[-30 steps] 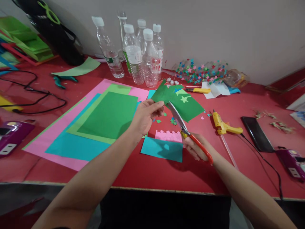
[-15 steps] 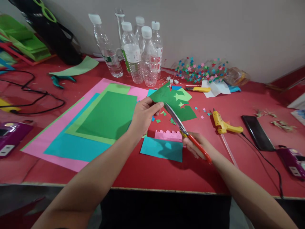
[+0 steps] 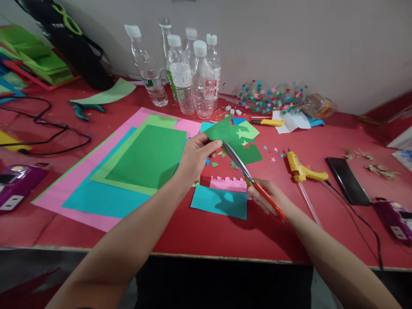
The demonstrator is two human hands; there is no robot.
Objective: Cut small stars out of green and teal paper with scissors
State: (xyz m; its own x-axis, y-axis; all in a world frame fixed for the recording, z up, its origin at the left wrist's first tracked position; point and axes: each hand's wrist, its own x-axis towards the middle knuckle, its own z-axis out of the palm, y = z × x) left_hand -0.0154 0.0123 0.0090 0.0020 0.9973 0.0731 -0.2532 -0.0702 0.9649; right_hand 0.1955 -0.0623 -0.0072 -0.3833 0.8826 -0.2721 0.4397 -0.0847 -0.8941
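My left hand [image 3: 196, 156] pinches the left corner of a dark green paper piece [image 3: 219, 131] with star-shaped cutouts along its edge. The scissors [image 3: 240, 163], with red handles, are in my right hand [image 3: 265, 195], and their blade tips touch the green paper beside my left thumb. Below them on the table lie a blue paper rectangle [image 3: 219, 204] and a pink strip with a notched edge [image 3: 228, 184]. Small green scraps [image 3: 214, 165] are scattered under the held paper.
Stacked coloured sheets [image 3: 144, 159] lie at the left. Several plastic bottles [image 3: 182, 81] stand at the back, near a star-covered bottle [image 3: 273, 96]. At the right are a yellow glue gun [image 3: 301, 167] and a black phone [image 3: 348, 180]. The table's front edge [image 3: 225, 257] is near me.
The held green paper has tilted slightly, and its far edge looks different. Both hands keep nearly the same place, while the view has shifted a little.
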